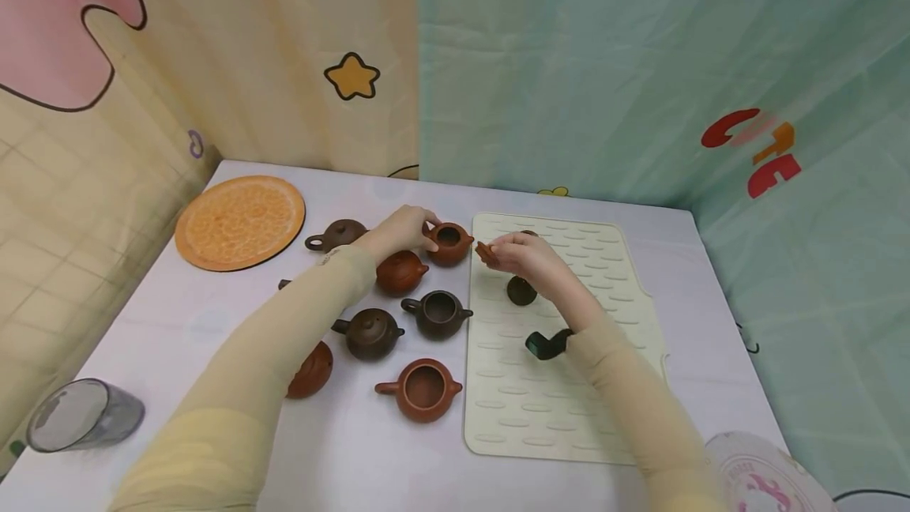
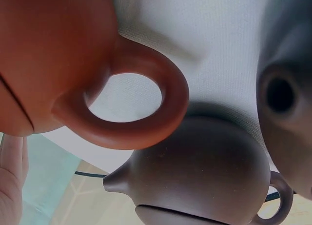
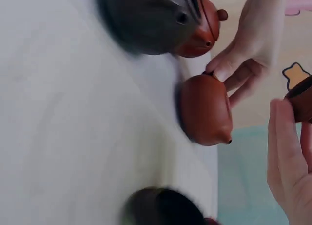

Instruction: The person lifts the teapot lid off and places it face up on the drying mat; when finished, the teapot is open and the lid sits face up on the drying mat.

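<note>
In the head view my left hand (image 1: pixel 400 229) pinches the handle of a small reddish-brown clay teapot (image 1: pixel 449 244), whose top is uncovered. The right wrist view shows the same grip, with thumb and fingers at the handle of the teapot (image 3: pixel 204 110). My right hand (image 1: pixel 532 257) holds a small reddish-brown teapot lid (image 1: pixel 486 253) in its fingertips, just right of the spout and over the mat's left edge. Right beside my left hand sits a lidded red teapot (image 1: pixel 400 272); its handle (image 2: pixel 146 132) fills much of the left wrist view.
Lidded dark teapots (image 1: pixel 372 333), an open dark teapot (image 1: pixel 440 314) and an open reddish teapot (image 1: pixel 424 391) stand nearby. A cream ribbed mat (image 1: pixel 512 417) lies right, bearing a dark lid (image 1: pixel 522 291). An orange round mat (image 1: pixel 240 222) and a glass (image 1: pixel 85 416) are left.
</note>
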A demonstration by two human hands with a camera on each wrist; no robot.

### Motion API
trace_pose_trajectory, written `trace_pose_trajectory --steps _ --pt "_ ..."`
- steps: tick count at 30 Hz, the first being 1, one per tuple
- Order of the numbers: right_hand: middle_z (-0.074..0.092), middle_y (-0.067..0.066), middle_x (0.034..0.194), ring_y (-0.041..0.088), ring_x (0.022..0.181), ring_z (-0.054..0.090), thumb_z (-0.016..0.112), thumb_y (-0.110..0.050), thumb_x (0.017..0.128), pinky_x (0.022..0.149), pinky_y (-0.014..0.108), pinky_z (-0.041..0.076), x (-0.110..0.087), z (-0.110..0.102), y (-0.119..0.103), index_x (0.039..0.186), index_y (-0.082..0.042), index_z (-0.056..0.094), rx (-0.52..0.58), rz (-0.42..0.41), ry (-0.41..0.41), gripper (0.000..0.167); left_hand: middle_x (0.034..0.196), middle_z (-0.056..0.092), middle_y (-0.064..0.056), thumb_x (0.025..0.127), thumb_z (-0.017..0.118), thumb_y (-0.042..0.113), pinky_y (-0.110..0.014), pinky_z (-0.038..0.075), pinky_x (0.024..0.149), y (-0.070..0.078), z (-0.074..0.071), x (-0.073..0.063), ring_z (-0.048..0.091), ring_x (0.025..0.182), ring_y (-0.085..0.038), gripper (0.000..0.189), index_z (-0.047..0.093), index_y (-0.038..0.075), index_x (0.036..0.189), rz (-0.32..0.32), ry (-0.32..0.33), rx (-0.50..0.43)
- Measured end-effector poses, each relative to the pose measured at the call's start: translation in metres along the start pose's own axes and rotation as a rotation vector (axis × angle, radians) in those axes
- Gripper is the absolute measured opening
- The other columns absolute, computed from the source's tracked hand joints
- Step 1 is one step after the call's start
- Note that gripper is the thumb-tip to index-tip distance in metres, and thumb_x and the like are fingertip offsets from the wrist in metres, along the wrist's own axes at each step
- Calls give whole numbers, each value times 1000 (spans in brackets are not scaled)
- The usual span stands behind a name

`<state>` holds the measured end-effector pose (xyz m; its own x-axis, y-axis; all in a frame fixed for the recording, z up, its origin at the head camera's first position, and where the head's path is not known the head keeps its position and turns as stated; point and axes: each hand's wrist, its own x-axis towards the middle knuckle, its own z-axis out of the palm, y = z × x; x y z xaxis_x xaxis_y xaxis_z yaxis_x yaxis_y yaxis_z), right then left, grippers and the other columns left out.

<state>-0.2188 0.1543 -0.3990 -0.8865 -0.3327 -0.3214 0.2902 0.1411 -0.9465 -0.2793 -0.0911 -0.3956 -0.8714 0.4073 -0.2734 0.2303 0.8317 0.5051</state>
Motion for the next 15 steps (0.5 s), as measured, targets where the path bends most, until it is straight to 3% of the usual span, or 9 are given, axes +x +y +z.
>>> trace_pose_trajectory --steps 5,12,15 --pt "60 4 108 13 100 68 42 -2 101 93 27 54 -39 -21 33 100 -6 59 140 42 -147 17 120 66 -19 88 75 17 -39 47 98 -1 3 3 60 108 -28 53 57 3 136 3 -2 10" --pt "65 13 115 27 110 67 37 -8 105 102 44 48 -72 -38 62 118 4 55 236 111 -248 26 120 66 -20 87 76 16 -39 47 99 -1 1 4 60 109 -29 53 57 3 135 6 2 12" --pt "66 14 117 28 110 67 41 -13 105 101 44 48 -79 -40 69 126 10 49 235 107 -290 32 121 65 -20 88 75 17 -40 46 100 -2 1 5 59 110 -29 54 57 3 136 1 -3 13"
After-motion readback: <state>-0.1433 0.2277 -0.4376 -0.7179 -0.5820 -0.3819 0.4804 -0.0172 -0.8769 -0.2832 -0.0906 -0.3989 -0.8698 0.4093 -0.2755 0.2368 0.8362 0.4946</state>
